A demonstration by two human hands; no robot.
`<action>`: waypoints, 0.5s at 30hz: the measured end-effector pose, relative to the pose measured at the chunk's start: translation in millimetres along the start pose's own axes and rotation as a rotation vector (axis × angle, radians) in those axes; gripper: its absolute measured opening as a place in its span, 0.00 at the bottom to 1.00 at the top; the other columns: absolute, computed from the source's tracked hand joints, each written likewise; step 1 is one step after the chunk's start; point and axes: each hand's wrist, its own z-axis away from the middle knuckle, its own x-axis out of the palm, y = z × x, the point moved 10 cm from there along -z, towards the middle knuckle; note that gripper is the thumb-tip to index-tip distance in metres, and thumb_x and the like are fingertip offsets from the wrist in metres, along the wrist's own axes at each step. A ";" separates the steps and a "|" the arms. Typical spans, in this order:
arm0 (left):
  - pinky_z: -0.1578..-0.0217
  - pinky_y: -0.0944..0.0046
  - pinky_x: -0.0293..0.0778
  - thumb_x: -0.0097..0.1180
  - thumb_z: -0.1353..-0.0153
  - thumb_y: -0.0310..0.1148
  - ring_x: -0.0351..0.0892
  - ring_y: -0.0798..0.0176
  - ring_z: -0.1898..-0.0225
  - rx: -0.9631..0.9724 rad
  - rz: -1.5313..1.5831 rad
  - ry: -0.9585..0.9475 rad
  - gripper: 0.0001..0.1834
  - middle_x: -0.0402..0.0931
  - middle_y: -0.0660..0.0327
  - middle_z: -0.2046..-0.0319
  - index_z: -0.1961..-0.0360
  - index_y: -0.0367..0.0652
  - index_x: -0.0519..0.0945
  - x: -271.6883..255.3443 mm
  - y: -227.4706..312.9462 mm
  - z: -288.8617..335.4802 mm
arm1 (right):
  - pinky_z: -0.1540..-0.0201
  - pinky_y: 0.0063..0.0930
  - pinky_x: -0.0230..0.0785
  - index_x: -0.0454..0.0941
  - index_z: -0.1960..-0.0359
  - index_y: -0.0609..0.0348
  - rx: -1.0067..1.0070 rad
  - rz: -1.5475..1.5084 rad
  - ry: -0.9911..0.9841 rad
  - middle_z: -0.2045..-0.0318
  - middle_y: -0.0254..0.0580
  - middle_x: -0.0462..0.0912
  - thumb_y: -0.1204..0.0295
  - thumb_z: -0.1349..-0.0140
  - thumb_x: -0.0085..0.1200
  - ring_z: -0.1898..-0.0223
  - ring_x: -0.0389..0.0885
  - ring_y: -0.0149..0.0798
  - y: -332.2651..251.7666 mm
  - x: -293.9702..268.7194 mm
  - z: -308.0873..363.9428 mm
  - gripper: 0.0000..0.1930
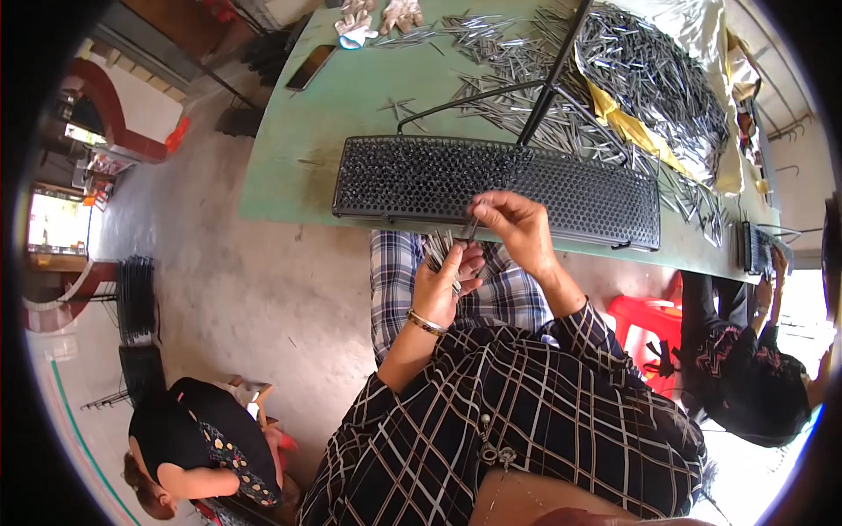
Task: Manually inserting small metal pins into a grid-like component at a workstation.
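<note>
a green table (pixel 289 167) stands on a grey concrete floor. nearest the person, just short of the table's edge, the left hand (pixel 443 285) clenches a bundle of thin metal pins (pixel 437 248). the right hand (pixel 517 223) pinches one pin (pixel 468 230) over the black perforated tray (pixel 412 180). beyond the tray lie loose pins (pixel 544 79), gloves (pixel 377 17) and a phone (pixel 310 67).

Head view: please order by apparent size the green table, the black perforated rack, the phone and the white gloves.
1. green table
2. black perforated rack
3. and 4. phone and white gloves: look alike, unsure; gloves cut by the edge.
</note>
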 end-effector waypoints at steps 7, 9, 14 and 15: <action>0.73 0.69 0.78 0.50 0.35 0.42 0.79 0.68 0.68 -0.143 0.012 -0.107 0.16 0.79 0.58 0.65 0.56 0.41 0.74 -1.8 -16.1 -2.7 | 0.63 0.19 0.71 0.80 0.61 0.63 -0.190 0.376 0.061 0.69 0.38 0.83 0.73 0.42 0.57 0.66 0.79 0.25 -9.0 0.9 -34.3 0.09; 0.73 0.69 0.78 0.49 0.35 0.42 0.79 0.68 0.68 -0.182 0.018 -0.124 0.16 0.79 0.58 0.65 0.56 0.40 0.74 0.8 -18.3 3.4 | 0.63 0.19 0.71 0.80 0.61 0.62 -0.189 0.390 0.052 0.69 0.38 0.83 0.73 0.42 0.57 0.66 0.79 0.25 -5.9 2.7 -35.7 0.09; 0.73 0.70 0.77 0.49 0.35 0.42 0.79 0.68 0.67 -0.227 0.006 -0.098 0.15 0.79 0.58 0.65 0.56 0.41 0.74 -9.3 -25.9 5.5 | 0.59 0.28 0.69 0.82 0.63 0.58 -0.371 0.626 0.066 0.66 0.39 0.84 0.72 0.44 0.58 0.66 0.79 0.36 -20.0 10.0 -29.1 0.08; 0.73 0.70 0.77 0.49 0.35 0.42 0.79 0.68 0.67 -0.230 -0.004 -0.093 0.15 0.79 0.58 0.65 0.56 0.41 0.74 -10.8 -26.3 5.5 | 0.59 0.28 0.69 0.82 0.63 0.58 -0.370 0.627 0.064 0.66 0.39 0.84 0.72 0.44 0.58 0.66 0.79 0.36 -19.9 10.6 -29.3 0.08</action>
